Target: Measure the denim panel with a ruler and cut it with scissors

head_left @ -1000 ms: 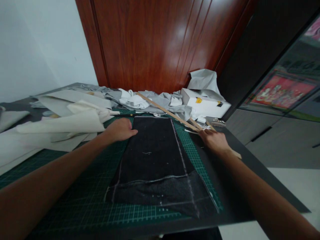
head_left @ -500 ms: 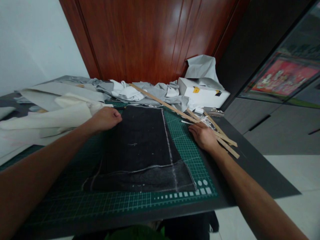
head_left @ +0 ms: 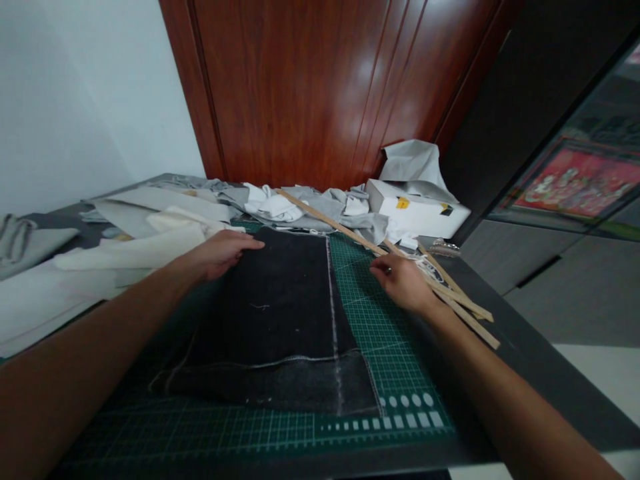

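A black denim piece (head_left: 280, 300) with pale stitched seams and a greyer lower band lies on the green cutting mat (head_left: 400, 360). At its upper left edge is my left hand (head_left: 223, 255), closed with thumb and fingers pinching the cloth. My right hand (head_left: 403, 283) hovers over the right side of the mat, beside the wooden strips (head_left: 460, 303). Its fingers are curled together, and a small dark spot shows between the fingertips, too small to name.
Cream and white fabric sheets (head_left: 135, 250) cover the table's left side. Crumpled grey and white cloth (head_left: 280, 203) lies along the back against the wooden door (head_left: 300, 93). A white box (head_left: 420, 207) stands at the back right, and a dark cabinet (head_left: 540, 267) rises beyond the table.
My left hand has taken hold of the denim's edge, and the denim has shifted left across the mat. My right hand has drawn away from the wooden strips toward the mat. The view has tilted.
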Tool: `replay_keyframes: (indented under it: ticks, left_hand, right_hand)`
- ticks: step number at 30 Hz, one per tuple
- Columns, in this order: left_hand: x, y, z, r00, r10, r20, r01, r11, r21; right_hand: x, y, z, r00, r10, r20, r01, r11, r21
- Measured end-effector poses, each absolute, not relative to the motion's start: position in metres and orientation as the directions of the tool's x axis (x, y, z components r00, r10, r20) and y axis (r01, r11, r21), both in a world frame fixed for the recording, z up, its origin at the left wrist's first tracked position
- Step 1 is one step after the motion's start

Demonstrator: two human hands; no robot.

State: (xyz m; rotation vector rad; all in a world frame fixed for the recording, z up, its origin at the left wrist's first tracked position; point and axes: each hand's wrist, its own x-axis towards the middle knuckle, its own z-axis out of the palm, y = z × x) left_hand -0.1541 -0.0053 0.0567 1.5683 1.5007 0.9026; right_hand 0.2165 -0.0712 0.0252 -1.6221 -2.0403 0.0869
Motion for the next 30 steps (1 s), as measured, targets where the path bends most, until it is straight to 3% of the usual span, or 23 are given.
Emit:
replay_keyframes:
  ticks: [6, 12, 16, 24, 30]
  left_hand:
    - [-0.152, -0.013, 0.060, 0.164, 0.980, -0.109, -0.028, 0.115, 0.993]
    - [-0.161, -0.028, 0.069, 0.296, 0.953, 0.072, -0.210, -0.009, 0.978]
    - [-0.165, -0.031, 0.072, 0.355, 0.926, 0.130, -0.314, -0.013, 0.949]
    - [-0.176, -0.032, 0.076, 0.373, 0.898, 0.235, -0.461, -0.040, 0.886]
    - [-0.174, -0.040, 0.082, 0.360, 0.888, 0.287, -0.512, -0.069, 0.856]
  right_hand:
    - [0.158, -0.021, 0.036, -0.109, 0.986, 0.124, 0.682, 0.165, -0.712]
    - [0.113, 0.009, 0.034, -0.079, 0.997, 0.019, 0.252, 0.038, -0.967]
    - [0.099, 0.013, 0.029, -0.162, 0.984, -0.075, 0.025, -0.072, -0.997]
    - [0.104, 0.013, 0.017, -0.150, 0.983, -0.101, -0.166, -0.126, -0.978]
    - [0.090, 0.003, 0.020, -0.355, 0.931, -0.091, -0.306, -0.207, -0.929]
